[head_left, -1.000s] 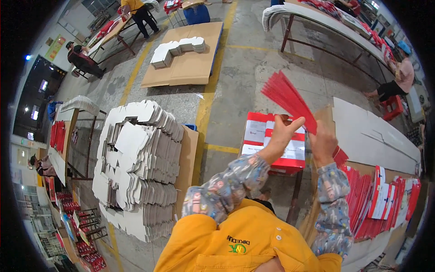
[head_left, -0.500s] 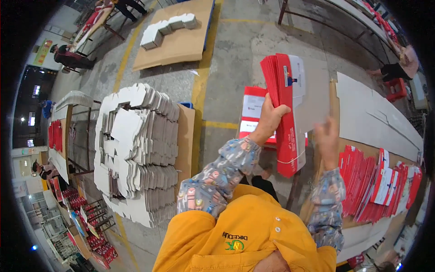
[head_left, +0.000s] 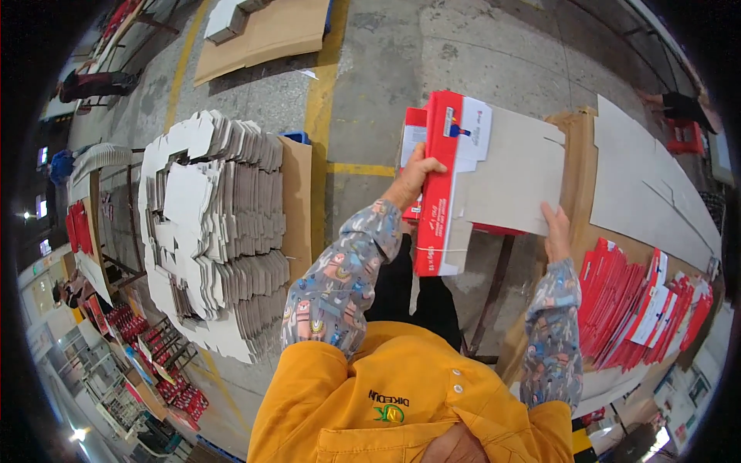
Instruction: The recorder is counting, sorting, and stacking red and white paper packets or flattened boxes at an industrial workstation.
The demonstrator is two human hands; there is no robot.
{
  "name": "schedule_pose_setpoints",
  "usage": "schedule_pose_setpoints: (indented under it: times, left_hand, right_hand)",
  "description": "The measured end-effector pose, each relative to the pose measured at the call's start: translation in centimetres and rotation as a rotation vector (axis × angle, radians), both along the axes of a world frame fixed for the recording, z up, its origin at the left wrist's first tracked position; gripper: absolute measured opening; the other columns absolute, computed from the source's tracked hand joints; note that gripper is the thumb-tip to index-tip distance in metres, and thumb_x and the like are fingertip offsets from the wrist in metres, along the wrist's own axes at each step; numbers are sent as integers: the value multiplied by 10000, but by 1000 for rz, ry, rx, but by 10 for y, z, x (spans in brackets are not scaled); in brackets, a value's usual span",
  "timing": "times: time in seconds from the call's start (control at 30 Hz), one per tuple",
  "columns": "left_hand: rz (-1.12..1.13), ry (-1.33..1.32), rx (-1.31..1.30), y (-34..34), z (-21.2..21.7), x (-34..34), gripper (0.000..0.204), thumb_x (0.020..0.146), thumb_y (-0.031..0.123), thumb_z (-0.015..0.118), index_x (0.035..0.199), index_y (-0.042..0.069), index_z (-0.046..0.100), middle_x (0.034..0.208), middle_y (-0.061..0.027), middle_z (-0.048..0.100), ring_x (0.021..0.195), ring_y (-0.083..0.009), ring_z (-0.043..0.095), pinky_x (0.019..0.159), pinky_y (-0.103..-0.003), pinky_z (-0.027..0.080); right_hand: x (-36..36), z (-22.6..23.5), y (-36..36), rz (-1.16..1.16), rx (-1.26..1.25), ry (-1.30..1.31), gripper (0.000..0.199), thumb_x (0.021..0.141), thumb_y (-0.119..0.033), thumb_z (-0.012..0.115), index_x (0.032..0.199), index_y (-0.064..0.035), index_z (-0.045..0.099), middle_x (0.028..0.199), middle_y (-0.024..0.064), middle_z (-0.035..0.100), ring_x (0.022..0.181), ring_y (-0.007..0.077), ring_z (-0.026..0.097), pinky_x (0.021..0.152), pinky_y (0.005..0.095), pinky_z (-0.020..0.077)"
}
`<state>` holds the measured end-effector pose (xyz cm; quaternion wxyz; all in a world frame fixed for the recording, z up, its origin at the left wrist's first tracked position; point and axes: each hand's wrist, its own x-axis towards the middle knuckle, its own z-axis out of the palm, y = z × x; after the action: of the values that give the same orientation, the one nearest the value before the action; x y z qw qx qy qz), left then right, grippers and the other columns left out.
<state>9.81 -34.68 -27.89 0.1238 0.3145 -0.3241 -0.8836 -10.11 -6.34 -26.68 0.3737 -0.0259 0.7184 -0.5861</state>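
My left hand [head_left: 414,179] is closed around a bundle of flat red-and-white cartons [head_left: 441,170], with the thumb on the red face. A thin pale band [head_left: 451,249] crosses the bundle near its lower end. From its right side extends a plain grey cardboard panel [head_left: 517,166]; I cannot tell whether it is joined to the bundle. My right hand [head_left: 556,233] grips the panel's lower right corner, its fingers partly hidden. Behind the bundle, more red-and-white cartons [head_left: 415,119] show in part.
A table at my right bears large grey-white sheets [head_left: 648,185] and a row of red flat cartons [head_left: 617,297]. At my left stands a tall stack of grey-white die-cut cardboard [head_left: 224,224]. A brown board [head_left: 266,38] with white boxes lies farther ahead.
My right hand has come down and taken hold of the grey panel's corner. The bundle has shifted left and now shows its broad face. The whole view has shifted slightly.
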Motion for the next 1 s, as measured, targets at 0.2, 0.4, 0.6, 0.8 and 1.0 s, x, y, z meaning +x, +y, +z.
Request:
schedule_pose_setpoints:
  times: [0.2, 0.4, 0.6, 0.8, 1.0]
  left_hand:
    - [18, -35, -20, -30, -42, -4, 529, 678, 21, 605, 1187, 48, 461, 1039, -78, 591, 933, -193, 588, 836, -326, 497]
    - [14, -90, 20, -38, -80, -6, 568, 672, 25, 610, 1219, 38, 456, 1086, -91, 594, 976, -204, 586, 869, -327, 484]
    - [6, -159, -7, -43, -79, -6, 513, 681, 35, 623, 1170, 37, 472, 1049, -75, 597, 966, -195, 582, 874, -332, 475]
    - [-7, -341, -152, -29, -77, -9, 607, 706, 148, 645, 1219, 41, 338, 1122, -107, 503, 988, -195, 530, 885, -357, 463]
    - [41, -416, -415, -20, -85, -9, 606, 723, 137, 653, 1225, -19, 352, 1147, -156, 506, 1035, -249, 522, 909, -373, 434]
  right_hand:
    - [-1, -36, -42, -14, -16, 2, 456, 868, -282, 670, 1190, 15, 545, 1098, 60, 612, 1004, 146, 559, 891, 296, 428]
    - [-11, -75, -51, 9, 103, -31, 403, 864, -272, 665, 1151, -2, 577, 1085, 62, 627, 971, 136, 568, 862, 291, 438]
    - [-9, -92, -57, 45, 264, 115, 376, 842, -308, 668, 1064, -7, 634, 979, 92, 672, 866, 172, 617, 801, 317, 465]
    - [-4, -109, -66, 327, 1034, 491, 604, 750, -484, 663, 1121, -19, 561, 1198, 219, 518, 1168, 391, 452, 955, 514, 382]
    - [23, -72, -69, 156, 776, 772, 480, 755, -266, 700, 1126, -40, 496, 1090, 170, 508, 1059, 366, 478, 863, 485, 404]
